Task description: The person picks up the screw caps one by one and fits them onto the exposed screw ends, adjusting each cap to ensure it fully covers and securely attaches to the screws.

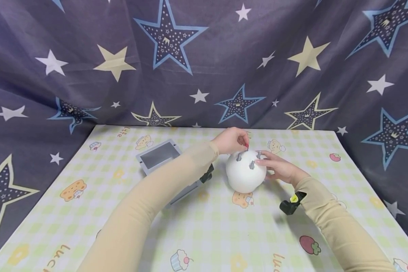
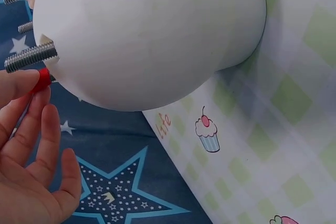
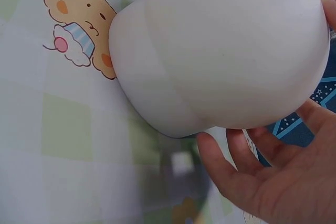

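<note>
A white rounded piece point(image 1: 244, 177) with a bulging upper part stands on the table, and several grey threaded bolts point(image 1: 252, 164) stick up from its top. My left hand point(image 1: 232, 139) is at its far side, thumb and fingertips pinching a small red cap point(image 2: 42, 80) beside one bolt point(image 2: 31, 57). The other fingers of that hand spread loosely below. From the right, my right hand point(image 1: 279, 168) holds the white piece, with one finger up by the bolts and others against its side in the right wrist view point(image 3: 262, 166).
Left of the white piece lies a grey tray point(image 1: 154, 148) with a dark recess, partly hidden behind my left forearm. A black wrist camera point(image 1: 291, 204) hangs under the right sleeve. The table has a checked cloth point(image 1: 204, 234); a star-patterned curtain point(image 1: 204, 75) rises behind it.
</note>
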`<state>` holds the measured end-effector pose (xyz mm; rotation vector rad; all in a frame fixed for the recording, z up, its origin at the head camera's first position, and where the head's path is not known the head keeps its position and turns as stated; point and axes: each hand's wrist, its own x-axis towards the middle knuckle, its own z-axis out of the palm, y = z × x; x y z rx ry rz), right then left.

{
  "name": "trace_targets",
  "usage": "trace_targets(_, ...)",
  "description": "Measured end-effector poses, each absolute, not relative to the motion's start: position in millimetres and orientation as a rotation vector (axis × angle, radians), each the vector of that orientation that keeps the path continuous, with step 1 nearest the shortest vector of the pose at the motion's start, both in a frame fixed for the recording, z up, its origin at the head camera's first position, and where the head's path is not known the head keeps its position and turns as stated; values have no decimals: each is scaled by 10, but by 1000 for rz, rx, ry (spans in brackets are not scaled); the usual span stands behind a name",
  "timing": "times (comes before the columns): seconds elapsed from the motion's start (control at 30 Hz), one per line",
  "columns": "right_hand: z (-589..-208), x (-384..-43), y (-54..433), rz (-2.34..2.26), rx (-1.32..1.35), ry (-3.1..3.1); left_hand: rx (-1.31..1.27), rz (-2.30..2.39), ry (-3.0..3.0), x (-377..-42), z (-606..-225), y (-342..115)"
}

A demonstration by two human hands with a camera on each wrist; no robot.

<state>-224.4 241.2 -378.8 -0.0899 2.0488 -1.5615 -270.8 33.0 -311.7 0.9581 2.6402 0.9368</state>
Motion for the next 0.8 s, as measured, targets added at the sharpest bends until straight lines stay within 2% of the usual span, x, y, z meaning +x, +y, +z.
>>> trace_targets(0.8,-3779,-2226,2388,-1568,-82,2043,970,955,2574,-2767,-3156,316)
